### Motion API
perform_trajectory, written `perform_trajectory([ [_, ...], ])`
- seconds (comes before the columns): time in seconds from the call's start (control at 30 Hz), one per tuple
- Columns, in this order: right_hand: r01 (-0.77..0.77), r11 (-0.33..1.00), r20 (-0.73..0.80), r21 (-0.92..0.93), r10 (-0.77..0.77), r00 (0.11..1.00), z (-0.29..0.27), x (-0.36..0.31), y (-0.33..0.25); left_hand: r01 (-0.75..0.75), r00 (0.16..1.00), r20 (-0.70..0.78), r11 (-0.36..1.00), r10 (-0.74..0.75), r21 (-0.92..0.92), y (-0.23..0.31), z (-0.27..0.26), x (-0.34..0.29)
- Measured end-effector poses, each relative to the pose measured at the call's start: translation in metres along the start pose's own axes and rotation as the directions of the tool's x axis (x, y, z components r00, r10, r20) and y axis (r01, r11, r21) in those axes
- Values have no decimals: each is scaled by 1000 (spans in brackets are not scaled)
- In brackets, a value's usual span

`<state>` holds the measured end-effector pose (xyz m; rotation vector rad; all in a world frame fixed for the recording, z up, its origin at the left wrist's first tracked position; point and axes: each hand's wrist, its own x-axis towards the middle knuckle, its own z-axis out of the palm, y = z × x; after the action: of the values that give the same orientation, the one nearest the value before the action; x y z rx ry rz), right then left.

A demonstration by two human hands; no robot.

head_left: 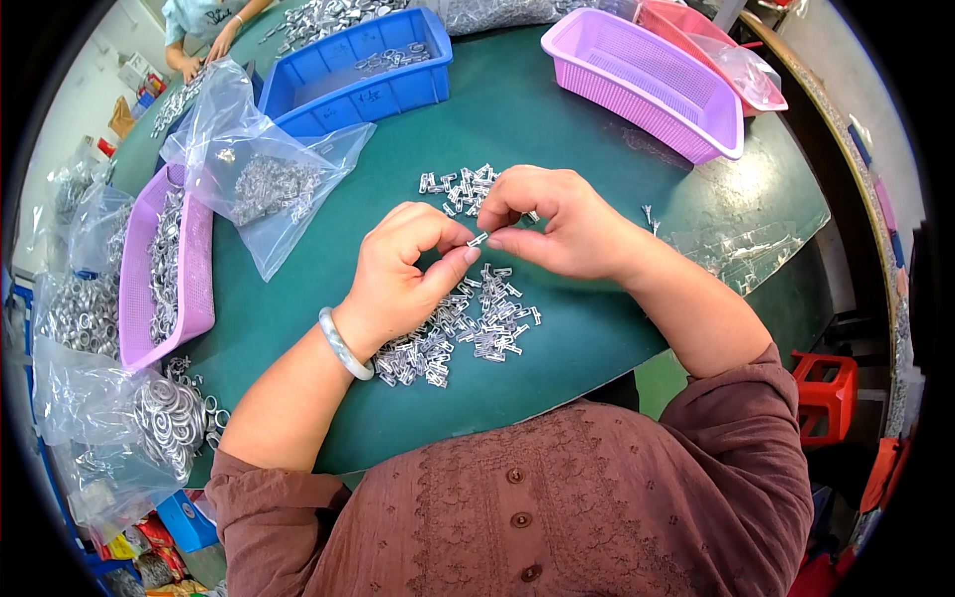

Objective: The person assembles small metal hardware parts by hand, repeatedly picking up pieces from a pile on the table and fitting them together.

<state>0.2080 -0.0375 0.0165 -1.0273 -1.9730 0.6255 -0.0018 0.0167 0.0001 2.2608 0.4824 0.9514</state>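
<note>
A small silvery metal fitting [478,240] is pinched between the fingertips of my left hand [403,269] and my right hand [557,221], which meet over the table. Thumb and forefinger are closed on it from either side. Its exact kind is too small to make out. Under and in front of my left hand lies a loose pile of similar slotted metal fittings [502,323]. Farther off, partly hidden by my right hand, is a second, smaller pile [460,189]. A pale bangle [344,345] circles my left wrist.
On the green table [597,328] stand a blue bin [373,99], an empty purple basket [647,95] and a purple basket of metal parts [194,269]. A clear bag [284,199] of small parts and several metal rings [171,413] lie left. Another person's hand [221,42] works far left.
</note>
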Motion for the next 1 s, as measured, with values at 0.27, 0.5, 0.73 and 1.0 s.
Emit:
perform_trajectory([
  [0.27,-227,960,-211,-161,191,959,-19,3,15,-127,982,148,991,121,37,-1,-1,1],
  [0.5,-241,810,50,-535,315,948,-25,0,13,-129,982,151,988,115,86,-3,-2,0],
  [0.73,-268,762,101,-590,399,911,-23,-1,16,-118,984,148,987,102,105,-3,-1,-1],
  [1.0,4,960,82,-281,20,996,-5,0,3,-17,995,100,998,11,60,-4,2,0],
])
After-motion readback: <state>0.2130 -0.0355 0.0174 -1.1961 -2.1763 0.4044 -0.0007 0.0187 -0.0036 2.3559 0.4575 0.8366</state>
